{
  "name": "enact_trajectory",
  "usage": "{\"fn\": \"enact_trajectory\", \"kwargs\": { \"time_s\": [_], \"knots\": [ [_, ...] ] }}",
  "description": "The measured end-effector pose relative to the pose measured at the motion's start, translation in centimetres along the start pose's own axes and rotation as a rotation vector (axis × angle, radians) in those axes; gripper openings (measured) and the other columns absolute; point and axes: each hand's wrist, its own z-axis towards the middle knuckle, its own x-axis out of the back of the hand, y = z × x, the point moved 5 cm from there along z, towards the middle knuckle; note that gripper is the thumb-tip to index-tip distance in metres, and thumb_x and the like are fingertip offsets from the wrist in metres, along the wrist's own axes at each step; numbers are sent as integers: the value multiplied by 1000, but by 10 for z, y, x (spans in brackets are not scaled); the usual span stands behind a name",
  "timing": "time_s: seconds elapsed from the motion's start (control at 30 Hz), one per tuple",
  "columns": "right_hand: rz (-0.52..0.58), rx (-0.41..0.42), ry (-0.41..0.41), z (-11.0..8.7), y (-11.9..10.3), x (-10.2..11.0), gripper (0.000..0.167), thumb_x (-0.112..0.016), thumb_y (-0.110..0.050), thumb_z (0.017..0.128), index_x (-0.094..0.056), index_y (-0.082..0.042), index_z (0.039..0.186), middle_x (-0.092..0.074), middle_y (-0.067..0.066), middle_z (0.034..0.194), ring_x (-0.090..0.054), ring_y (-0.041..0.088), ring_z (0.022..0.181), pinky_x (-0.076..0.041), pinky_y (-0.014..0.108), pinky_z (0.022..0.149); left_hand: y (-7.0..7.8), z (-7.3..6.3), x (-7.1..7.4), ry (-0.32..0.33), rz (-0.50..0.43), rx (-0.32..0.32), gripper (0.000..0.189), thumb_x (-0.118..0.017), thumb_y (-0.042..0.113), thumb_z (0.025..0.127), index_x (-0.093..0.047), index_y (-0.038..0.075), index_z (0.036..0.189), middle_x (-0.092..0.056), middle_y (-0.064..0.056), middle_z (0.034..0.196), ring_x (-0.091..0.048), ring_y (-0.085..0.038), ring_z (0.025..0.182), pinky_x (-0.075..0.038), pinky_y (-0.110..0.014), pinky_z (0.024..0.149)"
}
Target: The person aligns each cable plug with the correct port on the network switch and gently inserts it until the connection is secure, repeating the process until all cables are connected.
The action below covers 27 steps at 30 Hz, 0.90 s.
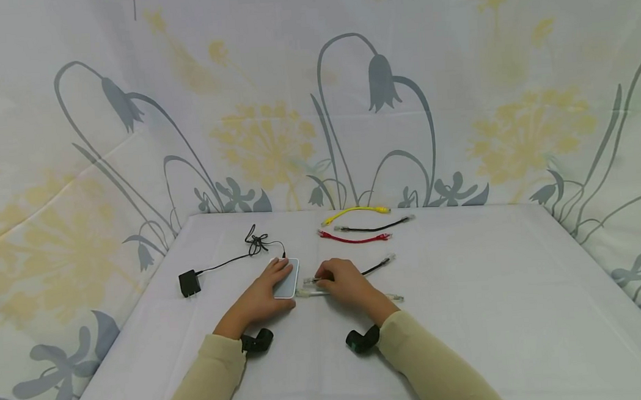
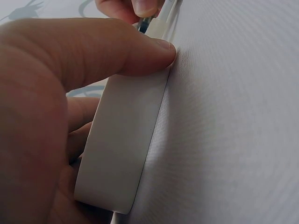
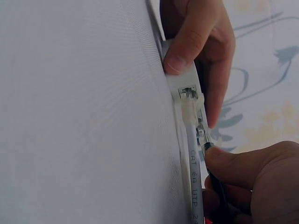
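Note:
A white network switch [image 1: 287, 281] lies flat on the table, and my left hand [image 1: 261, 296] grips it, the thumb against its near side and the fingers across its top. A light grey network cable [image 3: 194, 172] marked CAT 6A has its plug in a port on the right side. Beside that, my right hand [image 1: 349, 282] pinches a black network cable [image 1: 376, 265] just behind its clear plug, which is right at the port side. The black cable's far end, with another clear plug, points away to the right.
Farther back lie a yellow cable [image 1: 356, 209], a second black cable [image 1: 377, 227] and a red cable [image 1: 354, 239]. A black power adapter [image 1: 190, 283] sits at left, its bundled cord [image 1: 257, 245] running to the switch. Patterned cloth [image 1: 273, 148] hangs behind the white table [image 1: 471, 313].

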Motion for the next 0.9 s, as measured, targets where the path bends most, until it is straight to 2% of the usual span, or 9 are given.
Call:
{"fn": "enact_trajectory", "kwargs": {
  "time_s": [0.9],
  "knots": [
    [-8, 15, -29, 6, -6, -13, 9, -66, -18, 92, -70, -12, 98, -64, -1, 92, -59, 10, 84, -49, 28, 77, 0, 1, 1, 4, 1, -17, 82, -73, 28, 79, -36, 13, 151, -23, -5, 162, -8, -30, 152, -26, -58, 113]
  ]
}}
